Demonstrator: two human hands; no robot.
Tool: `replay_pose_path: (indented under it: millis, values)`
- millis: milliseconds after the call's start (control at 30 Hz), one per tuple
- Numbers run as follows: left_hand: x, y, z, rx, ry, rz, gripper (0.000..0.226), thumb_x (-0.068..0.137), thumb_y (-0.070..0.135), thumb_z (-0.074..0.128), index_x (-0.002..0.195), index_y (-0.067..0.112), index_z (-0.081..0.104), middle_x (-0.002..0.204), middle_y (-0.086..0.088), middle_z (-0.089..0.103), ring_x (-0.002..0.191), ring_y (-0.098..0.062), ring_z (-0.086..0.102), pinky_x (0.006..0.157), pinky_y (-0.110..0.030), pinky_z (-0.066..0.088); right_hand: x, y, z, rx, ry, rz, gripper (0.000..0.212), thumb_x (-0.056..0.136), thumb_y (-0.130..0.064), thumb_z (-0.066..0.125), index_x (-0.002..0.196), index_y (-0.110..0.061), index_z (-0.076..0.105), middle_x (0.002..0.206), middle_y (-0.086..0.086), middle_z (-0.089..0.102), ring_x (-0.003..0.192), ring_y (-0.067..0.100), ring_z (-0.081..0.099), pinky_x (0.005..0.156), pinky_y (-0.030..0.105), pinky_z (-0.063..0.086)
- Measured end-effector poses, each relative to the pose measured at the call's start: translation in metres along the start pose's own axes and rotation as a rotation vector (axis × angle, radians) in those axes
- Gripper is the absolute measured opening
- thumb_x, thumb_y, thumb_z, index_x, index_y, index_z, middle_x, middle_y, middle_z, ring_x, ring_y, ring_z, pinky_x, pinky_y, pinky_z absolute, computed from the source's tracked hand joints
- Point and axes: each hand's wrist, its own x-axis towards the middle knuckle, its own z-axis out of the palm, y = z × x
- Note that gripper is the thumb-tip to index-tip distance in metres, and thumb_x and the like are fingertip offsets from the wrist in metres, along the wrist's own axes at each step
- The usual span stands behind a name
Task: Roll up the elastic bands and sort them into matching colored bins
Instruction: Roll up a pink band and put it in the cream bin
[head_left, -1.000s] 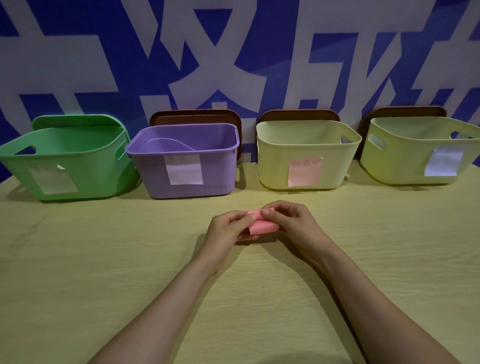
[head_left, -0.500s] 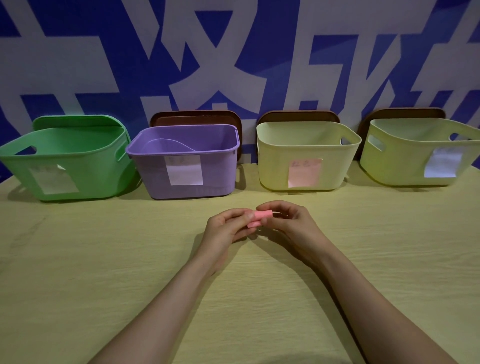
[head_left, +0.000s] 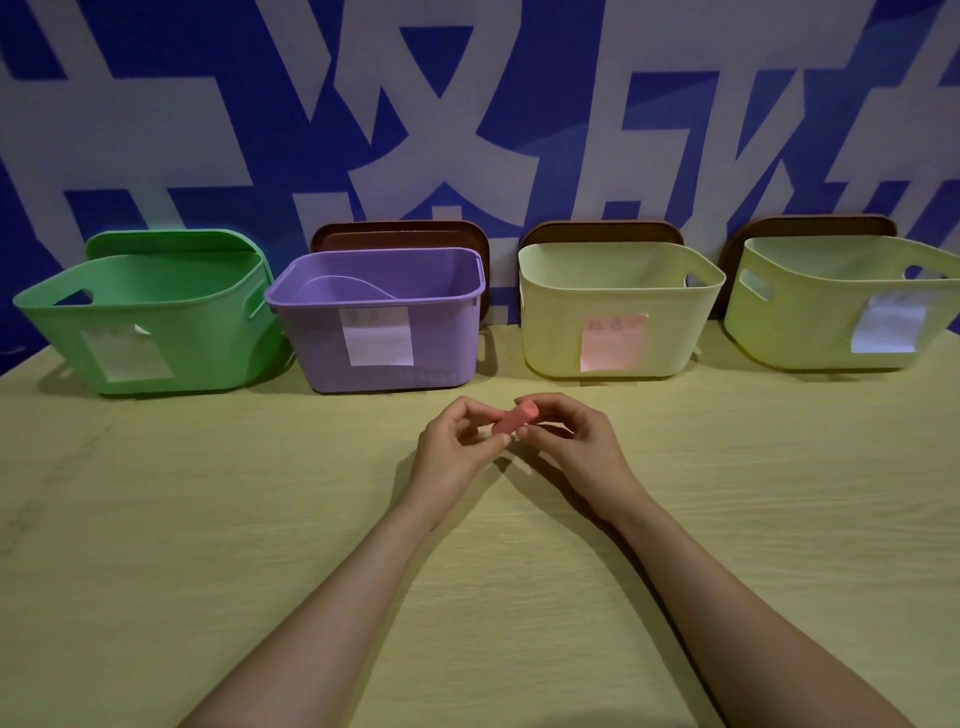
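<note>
Head view: pink band (head_left: 514, 420) slimmer than before

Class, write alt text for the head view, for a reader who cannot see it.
The left hand and right hand pinch a rolled pink band over a table. Behind stand a green bin, a purple bin, a pink-labelled yellow bin and a white-labelled yellow bin.

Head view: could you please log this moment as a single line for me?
left hand: pinches pink band | right hand: pinches pink band | pink band: rolled, not yet sorted
</note>
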Motion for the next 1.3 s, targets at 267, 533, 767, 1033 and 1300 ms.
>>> replay_pose_path:
  millis: [267,533,767,1033,1300]
  values:
    - [-0.003,0.004,0.003,0.028,0.064,0.107,0.024,0.072,0.006,0.080,0.089,0.006,0.063,0.089,-0.001,0.070,0.089,-0.011,0.066,0.075,-0.017,0.054,-0.010,-0.009,0.004,-0.004,-0.039,-0.067,0.021,0.080,0.002,0.069,0.099,-0.007,0.070,0.097,0.006,0.072,0.093,0.018,0.069,0.073,0.023,0.055]
    - [-0.001,0.001,0.005,-0.154,0.077,0.126,0.025,0.072,-0.002,0.077,0.084,0.012,0.061,0.084,0.003,0.071,0.085,-0.006,0.067,0.074,-0.020,0.054,-0.007,-0.004,0.005,-0.147,0.001,-0.212,0.021,0.080,-0.001,0.071,0.096,-0.015,0.069,0.095,0.001,0.072,0.095,0.014,0.068,0.085,0.027,0.054]
    - [0.051,0.039,0.010,-0.186,0.032,-0.013,0.027,0.067,0.000,0.081,0.081,0.015,0.063,0.090,-0.002,0.074,0.091,-0.015,0.069,0.087,-0.031,0.054,0.031,-0.029,-0.002,0.032,0.169,-0.121,0.021,0.080,0.002,0.070,0.095,-0.012,0.067,0.089,-0.007,0.071,0.090,0.008,0.067,0.081,0.020,0.051]
    - [0.145,0.182,0.061,-0.290,0.000,-0.110,0.025,0.078,-0.010,0.069,0.090,0.009,0.058,0.090,-0.007,0.067,0.082,-0.014,0.066,0.075,-0.019,0.053,0.142,-0.162,-0.066,-0.025,0.237,0.004,0.021,0.084,-0.002,0.068,0.101,-0.014,0.067,0.092,-0.001,0.070,0.089,0.008,0.066,0.079,0.019,0.053]
    - [0.206,0.200,0.076,-0.130,-0.294,-0.462,0.029,0.093,-0.010,0.046,0.118,-0.002,0.057,0.097,-0.013,0.060,0.083,-0.012,0.058,0.071,-0.016,0.052,0.219,-0.170,-0.111,-0.149,0.184,0.540,0.018,0.087,0.001,0.064,0.105,0.003,0.066,0.090,0.021,0.068,0.077,0.025,0.064,0.074,0.032,0.055]
